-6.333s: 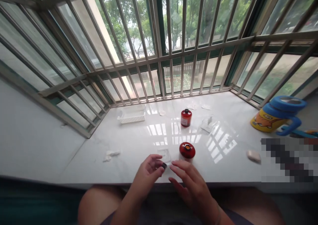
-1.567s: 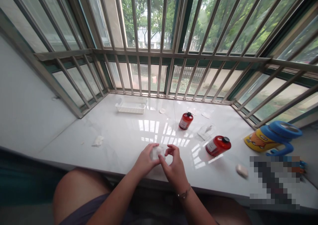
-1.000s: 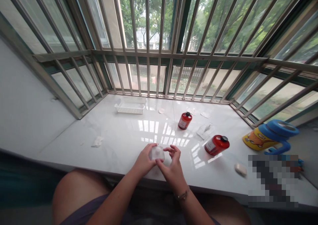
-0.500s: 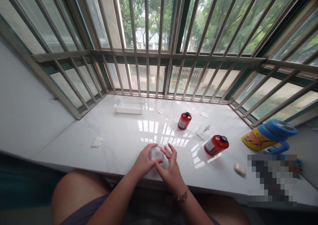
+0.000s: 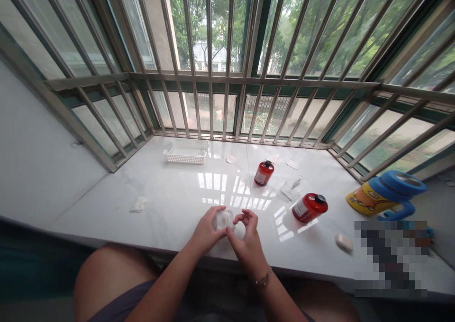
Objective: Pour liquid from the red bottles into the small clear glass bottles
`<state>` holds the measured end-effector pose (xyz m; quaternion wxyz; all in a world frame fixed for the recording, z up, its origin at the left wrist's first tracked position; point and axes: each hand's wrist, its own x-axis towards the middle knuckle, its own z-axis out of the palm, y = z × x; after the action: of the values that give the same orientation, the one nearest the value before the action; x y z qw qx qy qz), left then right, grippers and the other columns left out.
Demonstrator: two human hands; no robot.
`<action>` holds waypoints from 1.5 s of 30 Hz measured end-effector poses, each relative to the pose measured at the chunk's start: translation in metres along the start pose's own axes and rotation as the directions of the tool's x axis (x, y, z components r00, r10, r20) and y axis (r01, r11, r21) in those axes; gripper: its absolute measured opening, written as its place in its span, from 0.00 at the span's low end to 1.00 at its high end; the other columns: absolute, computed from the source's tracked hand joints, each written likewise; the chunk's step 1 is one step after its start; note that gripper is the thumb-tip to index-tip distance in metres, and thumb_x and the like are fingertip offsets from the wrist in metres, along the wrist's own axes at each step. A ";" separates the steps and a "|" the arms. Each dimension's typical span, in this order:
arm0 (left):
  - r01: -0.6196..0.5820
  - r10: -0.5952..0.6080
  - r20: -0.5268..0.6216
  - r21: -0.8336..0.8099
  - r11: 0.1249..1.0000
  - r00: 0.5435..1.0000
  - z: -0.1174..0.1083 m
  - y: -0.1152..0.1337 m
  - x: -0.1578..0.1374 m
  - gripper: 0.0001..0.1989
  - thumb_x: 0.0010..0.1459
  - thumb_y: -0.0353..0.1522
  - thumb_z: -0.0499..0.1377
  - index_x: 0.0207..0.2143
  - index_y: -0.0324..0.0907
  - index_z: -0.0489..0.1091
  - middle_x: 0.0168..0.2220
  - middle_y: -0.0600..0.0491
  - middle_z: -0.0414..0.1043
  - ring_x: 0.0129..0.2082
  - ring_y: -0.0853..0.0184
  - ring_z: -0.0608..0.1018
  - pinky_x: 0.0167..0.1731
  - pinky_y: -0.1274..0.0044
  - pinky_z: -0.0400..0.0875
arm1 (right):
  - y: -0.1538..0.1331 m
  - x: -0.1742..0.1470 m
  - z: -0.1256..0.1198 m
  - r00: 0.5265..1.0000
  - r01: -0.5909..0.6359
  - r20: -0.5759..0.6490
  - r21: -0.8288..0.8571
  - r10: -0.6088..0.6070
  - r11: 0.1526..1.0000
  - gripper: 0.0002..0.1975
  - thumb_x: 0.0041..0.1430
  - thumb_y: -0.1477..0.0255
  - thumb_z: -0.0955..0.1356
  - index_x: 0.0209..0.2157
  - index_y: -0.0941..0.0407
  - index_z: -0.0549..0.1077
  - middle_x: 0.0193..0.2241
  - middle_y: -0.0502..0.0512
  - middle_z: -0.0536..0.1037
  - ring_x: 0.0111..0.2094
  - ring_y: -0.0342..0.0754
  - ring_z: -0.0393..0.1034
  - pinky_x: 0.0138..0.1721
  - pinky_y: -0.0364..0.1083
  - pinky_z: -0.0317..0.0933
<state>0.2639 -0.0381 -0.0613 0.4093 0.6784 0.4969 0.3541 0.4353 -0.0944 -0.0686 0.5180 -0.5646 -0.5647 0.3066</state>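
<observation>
My left hand [image 5: 206, 230] is closed round a small clear, round container [image 5: 223, 218] with something whitish in or on its top; its exact kind I cannot make out. Fingers and thumb grip it from the left, just above the white counter. Close by on the right is my right hand [image 5: 248, 240], its thumb tip near my left thumb and the container's lower edge. Its fingers are bent but apart from the thumb, and nothing shows between them. A bracelet [image 5: 263, 280] circles the right wrist.
On the white counter [image 5: 170, 194] stand two red bottles with black caps [image 5: 263, 174] [image 5: 310, 208]. A white basket [image 5: 186, 152] is at the back left. Crumpled tissue [image 5: 139, 204], a clear packet [image 5: 293, 188], a pale bar [image 5: 344, 243] and a blue-and-yellow flask [image 5: 384, 193] lie about. Window bars [image 5: 245, 80] border the back.
My right hand has shifted slightly to the right, and its spread fingers have bent inward. My left hand keeps its grip on the clear container in nearly the same place.
</observation>
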 end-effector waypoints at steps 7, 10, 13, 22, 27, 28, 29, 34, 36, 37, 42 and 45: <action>0.020 -0.020 0.013 -0.017 1.000 1.000 0.000 0.000 -0.002 0.32 0.51 0.35 0.75 0.59 0.49 0.73 0.62 0.48 0.75 0.63 0.51 0.77 0.66 0.60 0.70 | -0.002 -0.003 -0.001 0.990 0.037 0.134 -0.024 -0.033 0.999 0.39 0.63 0.67 0.73 0.68 0.49 0.51 0.64 0.65 0.73 0.68 0.59 0.67 0.67 0.63 0.64; 0.006 -0.006 0.030 0.002 1.000 1.000 0.000 0.001 -0.005 0.31 0.52 0.33 0.73 0.59 0.50 0.74 0.61 0.48 0.75 0.63 0.51 0.77 0.65 0.61 0.71 | -0.003 0.000 -0.008 0.998 0.046 0.033 -0.033 -0.045 0.998 0.29 0.63 0.66 0.73 0.60 0.50 0.57 0.53 0.59 0.78 0.59 0.57 0.75 0.64 0.61 0.68; 0.007 -0.008 0.022 0.018 1.000 1.000 0.002 0.004 -0.003 0.30 0.53 0.35 0.73 0.59 0.49 0.73 0.61 0.48 0.75 0.63 0.51 0.77 0.65 0.61 0.71 | -0.005 0.004 -0.023 0.994 0.102 -0.018 -0.104 -0.104 0.989 0.28 0.65 0.65 0.72 0.60 0.50 0.59 0.51 0.58 0.76 0.59 0.57 0.73 0.63 0.61 0.68; 0.034 -0.036 0.183 0.010 0.999 0.983 0.062 0.037 0.058 0.38 0.51 0.40 0.76 0.63 0.49 0.69 0.65 0.46 0.73 0.66 0.48 0.75 0.67 0.58 0.68 | -0.020 0.054 -0.135 0.865 0.259 -0.118 -0.728 -0.488 0.635 0.13 0.70 0.66 0.68 0.54 0.53 0.70 0.51 0.62 0.76 0.60 0.61 0.68 0.66 0.64 0.60; -0.077 0.088 0.308 -0.048 0.996 0.947 0.096 0.059 0.078 0.65 0.38 0.47 0.82 0.74 0.47 0.56 0.76 0.37 0.56 0.75 0.39 0.61 0.73 0.52 0.59 | 0.004 0.087 -0.202 0.931 -0.070 -0.175 -0.948 -0.320 0.312 0.19 0.69 0.66 0.68 0.59 0.55 0.71 0.63 0.68 0.70 0.65 0.68 0.62 0.65 0.64 0.57; -0.111 0.125 0.309 -0.064 0.992 0.943 0.098 0.061 0.081 0.68 0.36 0.49 0.82 0.75 0.47 0.54 0.77 0.37 0.52 0.76 0.39 0.58 0.74 0.52 0.56 | 0.010 0.090 -0.213 0.949 -0.099 -0.172 -0.957 -0.263 0.271 0.19 0.69 0.65 0.68 0.59 0.55 0.71 0.64 0.68 0.70 0.63 0.67 0.65 0.62 0.62 0.60; -0.134 0.150 0.295 -0.075 0.988 0.944 0.098 0.062 0.084 0.69 0.36 0.51 0.81 0.76 0.47 0.53 0.78 0.37 0.49 0.77 0.39 0.56 0.75 0.52 0.54 | 0.016 0.092 -0.224 0.965 -0.110 -0.163 -0.963 -0.207 0.247 0.19 0.69 0.65 0.67 0.59 0.56 0.72 0.63 0.68 0.70 0.59 0.65 0.68 0.58 0.60 0.63; -0.107 0.111 0.116 -0.035 0.994 0.987 0.095 0.069 0.113 0.56 0.53 0.56 0.72 0.75 0.45 0.52 0.78 0.37 0.48 0.78 0.44 0.53 0.75 0.53 0.51 | 0.037 0.099 -0.261 0.979 -0.109 -0.150 -0.958 -0.138 0.264 0.18 0.68 0.69 0.66 0.58 0.56 0.72 0.57 0.67 0.74 0.54 0.61 0.70 0.55 0.55 0.66; -0.122 0.122 0.058 -0.008 0.992 0.991 0.099 0.077 0.134 0.54 0.55 0.55 0.71 0.74 0.43 0.53 0.77 0.35 0.50 0.78 0.45 0.54 0.75 0.54 0.51 | 0.040 0.103 -0.267 0.968 -0.100 -0.156 -0.959 -0.198 0.266 0.20 0.68 0.67 0.67 0.58 0.58 0.72 0.59 0.70 0.73 0.58 0.64 0.68 0.59 0.59 0.64; -0.143 0.143 0.037 -0.001 0.990 0.989 0.102 0.082 0.147 0.53 0.56 0.54 0.71 0.73 0.42 0.54 0.77 0.35 0.51 0.78 0.45 0.55 0.75 0.55 0.51 | 0.040 0.107 -0.268 0.960 -0.087 -0.152 -0.959 -0.233 0.269 0.21 0.68 0.65 0.68 0.58 0.59 0.72 0.60 0.72 0.72 0.60 0.66 0.66 0.61 0.61 0.63; -0.225 0.225 0.015 0.022 0.974 0.974 0.127 0.112 0.220 0.50 0.54 0.48 0.74 0.71 0.42 0.56 0.75 0.34 0.55 0.76 0.45 0.58 0.73 0.57 0.54 | 0.025 0.127 -0.253 0.947 0.060 -0.067 -0.924 -0.313 0.379 0.24 0.69 0.62 0.66 0.61 0.60 0.69 0.63 0.75 0.70 0.66 0.68 0.62 0.66 0.65 0.60; -0.217 0.215 0.069 0.024 0.976 0.974 0.140 0.118 0.250 0.48 0.52 0.42 0.77 0.69 0.42 0.58 0.67 0.35 0.69 0.68 0.47 0.71 0.67 0.60 0.64 | 0.015 0.140 -0.234 0.960 0.130 -0.001 -0.883 -0.280 0.451 0.25 0.71 0.63 0.64 0.65 0.58 0.67 0.68 0.73 0.66 0.69 0.64 0.62 0.63 0.61 0.64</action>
<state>0.4973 0.1547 0.0062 0.3737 0.7460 0.4121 0.3661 0.6825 -0.0138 0.0157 0.2301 -0.6975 -0.6658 -0.1315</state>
